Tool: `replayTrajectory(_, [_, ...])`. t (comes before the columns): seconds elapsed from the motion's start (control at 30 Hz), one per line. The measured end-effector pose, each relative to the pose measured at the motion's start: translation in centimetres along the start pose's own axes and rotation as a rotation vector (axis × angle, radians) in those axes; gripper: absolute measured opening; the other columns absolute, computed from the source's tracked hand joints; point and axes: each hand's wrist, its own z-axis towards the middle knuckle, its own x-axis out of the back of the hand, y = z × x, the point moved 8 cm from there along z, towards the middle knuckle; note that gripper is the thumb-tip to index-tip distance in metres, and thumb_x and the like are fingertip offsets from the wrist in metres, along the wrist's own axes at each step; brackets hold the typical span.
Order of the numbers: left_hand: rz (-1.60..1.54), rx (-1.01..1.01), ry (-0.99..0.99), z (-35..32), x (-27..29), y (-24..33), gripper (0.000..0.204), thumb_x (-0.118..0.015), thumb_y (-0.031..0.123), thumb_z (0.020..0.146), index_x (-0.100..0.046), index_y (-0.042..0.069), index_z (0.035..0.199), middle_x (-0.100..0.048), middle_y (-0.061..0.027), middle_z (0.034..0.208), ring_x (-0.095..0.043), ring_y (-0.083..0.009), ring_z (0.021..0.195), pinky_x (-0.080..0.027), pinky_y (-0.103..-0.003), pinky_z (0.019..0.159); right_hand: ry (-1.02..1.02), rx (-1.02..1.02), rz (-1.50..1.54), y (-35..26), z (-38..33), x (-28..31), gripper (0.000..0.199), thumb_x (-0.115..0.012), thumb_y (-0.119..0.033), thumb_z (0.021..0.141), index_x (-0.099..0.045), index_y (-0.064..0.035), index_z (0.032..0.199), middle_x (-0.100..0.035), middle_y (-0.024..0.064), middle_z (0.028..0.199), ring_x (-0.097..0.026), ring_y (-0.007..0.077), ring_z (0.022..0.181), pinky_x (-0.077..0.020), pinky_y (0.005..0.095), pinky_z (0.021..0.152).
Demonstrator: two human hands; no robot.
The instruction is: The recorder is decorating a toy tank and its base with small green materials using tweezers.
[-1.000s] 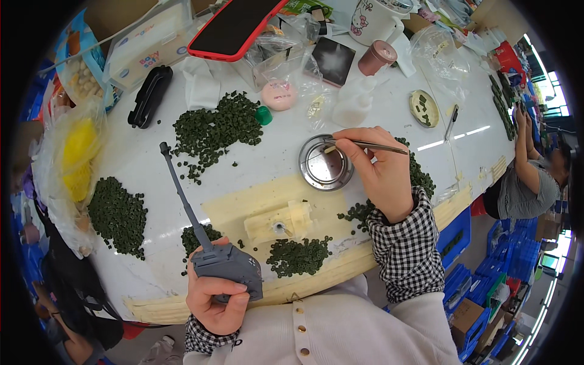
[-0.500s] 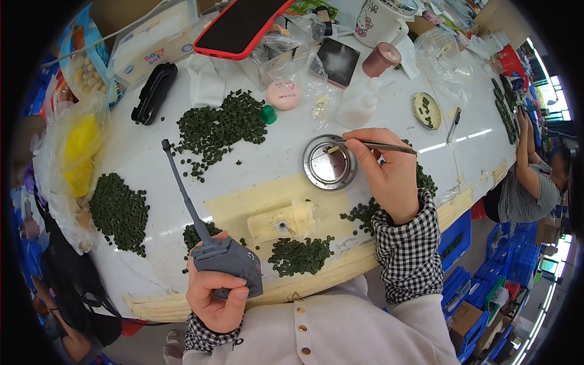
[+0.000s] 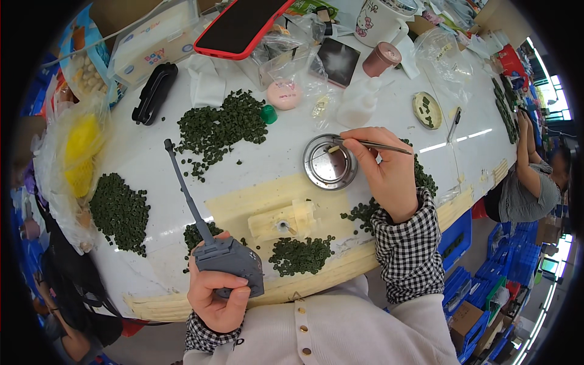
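My left hand (image 3: 220, 299) is closed around a grey model tank turret (image 3: 230, 266), whose long barrel points up and away from me. In my right hand (image 3: 384, 173) are slim metal tweezers (image 3: 384, 146), pinched between thumb and fingers. Their tip is over a round, shallow metal dish (image 3: 311, 173), beside a small pale piece (image 3: 333, 149); whether they grip it I cannot tell. Between my hands lies a taped, cream-coloured block (image 3: 267, 226) with a small round fitting. A pile of small dark green parts (image 3: 300, 255) sits in front of it.
More green parts form heaps at the far middle (image 3: 222, 125) and left (image 3: 118, 212). Behind the dish stand a translucent bottle (image 3: 356, 104) and a pink round container (image 3: 284, 95). A round lid (image 3: 427, 111) holds green pieces at right. A red-cased phone (image 3: 240, 27) is at the back.
The tweezers' rear end has shifted slightly left and the right hand has moved a touch. The turret's barrel tip has moved slightly right. Both hands keep their grips.
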Motion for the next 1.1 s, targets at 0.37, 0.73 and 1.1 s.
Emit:
replayTrajectory(0.37, [0.03, -0.071, -0.098, 0.3, -0.4, 0.0, 0.017, -0.074, 0.019, 0.082, -0.064, 0.007, 0.089, -0.06, -0.0235, 0.112, -0.049, -0.0391, 0.121, -0.036, -0.049, 0.104, -0.003, 0.015, 0.033, 0.1, -0.1, -0.2, 0.012, -0.068, -0.01, 0.089, -0.07, -0.0025, 0.097, -0.067, 0.0111, 0.084, -0.062, 0.0207, 0.069, -0.0481, 0.0292, 0.061])
replayTrajectory(0.73, [-0.133, -0.129, -0.068, 0.1, -0.6, 0.5, 0.025, -0.066, 0.013, 0.089, -0.054, 0.004, 0.109, -0.05, -0.0267, 0.128, -0.047, -0.0359, 0.124, -0.037, -0.045, 0.104, -0.126, -0.117, 0.504, -2.6, -1.7, 1.5, 0.016, -0.062, -0.009, 0.095, -0.068, 0.0039, 0.103, -0.07, 0.0086, 0.093, -0.062, 0.0106, 0.084, -0.0482, 0.0242, 0.075])
replayTrajectory(1.1, [-0.04, -0.305, -0.044, -0.3, -1.2, 2.5, 0.08, -0.077, 0.001, 0.079, -0.026, -0.007, 0.14, -0.042, -0.0301, 0.142, -0.059, -0.0308, 0.119, -0.052, -0.036, 0.095, -0.301, 0.446, 0.448, -14.4, -5.4, 1.1, 0.025, -0.073, -0.014, 0.085, -0.071, -0.0002, 0.106, -0.067, 0.0121, 0.097, -0.066, 0.0251, 0.085, -0.0538, 0.0333, 0.073])
